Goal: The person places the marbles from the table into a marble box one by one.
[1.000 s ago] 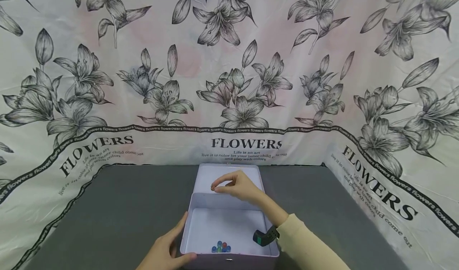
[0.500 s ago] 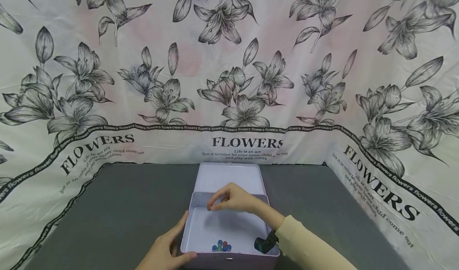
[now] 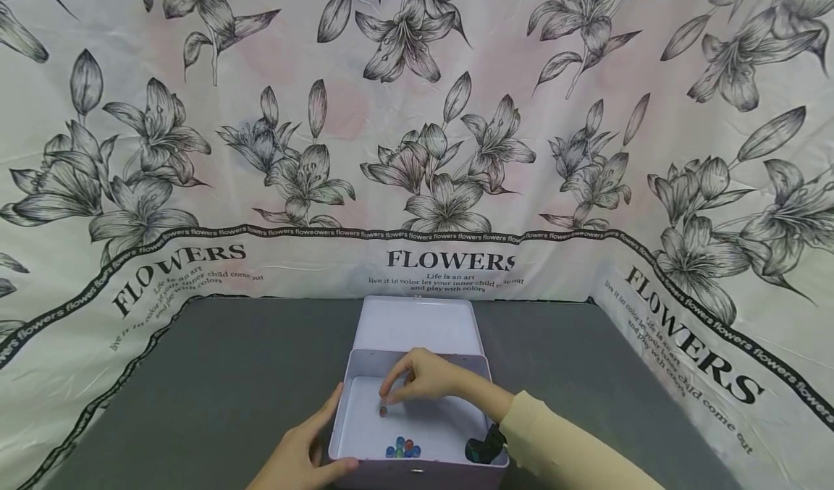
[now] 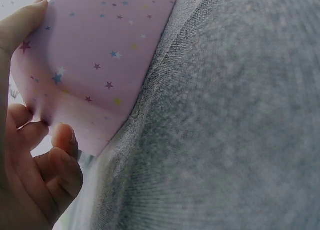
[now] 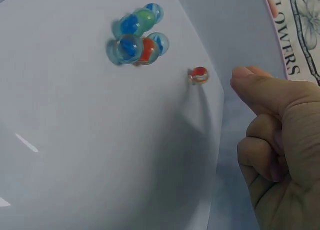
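Note:
A tin box (image 3: 417,468) stands with its lid (image 3: 417,323) folded back; its outside (image 4: 100,50) is pink with small stars. My left hand (image 3: 306,439) holds its near left corner, thumb at the front rim and fingers along the left side, some curled in the left wrist view. Over the box's left part is my right hand (image 3: 423,378), its fingers curled and thumb and index tips close together. Just below those fingertips is a red-and-clear glass marble (image 5: 199,75), apart from the fingers. Several blue, green and red marbles (image 5: 131,48) cluster near the front wall.
The box sits on a dark grey cloth-covered table (image 3: 247,374). A white curtain (image 3: 326,265) printed with flowers and lettering closes off the back and sides. A black wrist strap (image 3: 485,445) on the right forearm hangs over the box's right rim.
My right hand has come from over the lid down and towards me into the box. The marble it pinched has left its fingertips. My left hand has stayed at the corner.

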Motion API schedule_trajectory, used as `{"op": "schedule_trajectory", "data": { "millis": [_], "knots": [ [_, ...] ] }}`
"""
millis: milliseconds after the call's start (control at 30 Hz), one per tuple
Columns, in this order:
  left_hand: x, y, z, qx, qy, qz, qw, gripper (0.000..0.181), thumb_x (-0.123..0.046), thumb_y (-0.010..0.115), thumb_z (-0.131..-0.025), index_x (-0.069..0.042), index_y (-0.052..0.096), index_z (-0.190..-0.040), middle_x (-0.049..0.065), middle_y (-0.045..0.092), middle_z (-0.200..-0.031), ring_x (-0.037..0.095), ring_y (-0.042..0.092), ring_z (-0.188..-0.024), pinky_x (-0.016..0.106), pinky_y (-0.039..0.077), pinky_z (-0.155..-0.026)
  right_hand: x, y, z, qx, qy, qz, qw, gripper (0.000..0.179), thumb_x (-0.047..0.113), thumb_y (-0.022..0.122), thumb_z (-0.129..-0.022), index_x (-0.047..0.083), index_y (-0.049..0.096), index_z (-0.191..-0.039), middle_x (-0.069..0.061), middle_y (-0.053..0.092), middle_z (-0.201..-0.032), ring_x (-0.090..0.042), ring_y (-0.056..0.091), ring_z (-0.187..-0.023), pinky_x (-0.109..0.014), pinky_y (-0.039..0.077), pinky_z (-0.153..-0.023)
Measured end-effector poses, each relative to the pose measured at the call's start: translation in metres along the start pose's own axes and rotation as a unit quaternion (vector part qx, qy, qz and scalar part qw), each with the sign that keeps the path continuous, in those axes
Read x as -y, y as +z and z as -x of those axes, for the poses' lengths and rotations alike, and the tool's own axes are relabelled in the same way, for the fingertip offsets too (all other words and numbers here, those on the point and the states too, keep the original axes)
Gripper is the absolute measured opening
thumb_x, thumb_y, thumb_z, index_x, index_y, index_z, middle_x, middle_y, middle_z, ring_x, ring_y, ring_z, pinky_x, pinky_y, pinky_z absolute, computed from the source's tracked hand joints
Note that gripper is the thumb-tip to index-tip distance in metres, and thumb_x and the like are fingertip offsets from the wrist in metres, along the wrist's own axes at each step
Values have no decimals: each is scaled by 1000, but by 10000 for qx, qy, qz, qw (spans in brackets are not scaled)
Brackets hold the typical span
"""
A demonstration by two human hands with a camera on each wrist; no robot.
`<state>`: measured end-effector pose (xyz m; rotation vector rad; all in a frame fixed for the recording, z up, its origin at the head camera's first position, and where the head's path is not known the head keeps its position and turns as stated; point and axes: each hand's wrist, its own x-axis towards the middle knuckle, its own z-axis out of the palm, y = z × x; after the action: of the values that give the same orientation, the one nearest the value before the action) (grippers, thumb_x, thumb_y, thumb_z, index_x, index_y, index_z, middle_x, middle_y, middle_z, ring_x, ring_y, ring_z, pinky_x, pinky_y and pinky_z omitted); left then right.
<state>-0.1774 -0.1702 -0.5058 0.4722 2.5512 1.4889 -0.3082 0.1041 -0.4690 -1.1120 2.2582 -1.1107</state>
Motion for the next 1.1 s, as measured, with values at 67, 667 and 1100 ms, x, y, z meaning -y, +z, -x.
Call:
{"op": "schedule_trajectory", "data": {
  "millis": [67,667,1100],
  "knots": [
    [0,0,0,4,36,-7,10000,104,-38,85,-91,-14,23,-170,0,48,-82,2,40,-49,22,40,-48,2,-1,0,-62,16,21,10000,13,8,82,-93,9,85,-106,4,80,-103,-1,34,-43,-19,33,-49],
    [1,3,0,-99,148,-20,9998,106,-38,87,-89,-13,24,-170,21,55,-141,2,39,-51,23,41,-49,46,-51,27,-872,-7,-447,9952,20,14,80,-96,7,82,-115,-6,78,-118,-8,35,-50,-25,33,-52],
    [1,2,0,-71,103,141,9998,107,-38,88,-88,-14,24,-170,24,49,-154,2,36,-52,22,39,-49,14,-94,126,-2483,381,-156,9678,22,17,79,-98,11,81,-118,-12,75,-125,-31,76,-90,-35,59,-78]
  ]
}}
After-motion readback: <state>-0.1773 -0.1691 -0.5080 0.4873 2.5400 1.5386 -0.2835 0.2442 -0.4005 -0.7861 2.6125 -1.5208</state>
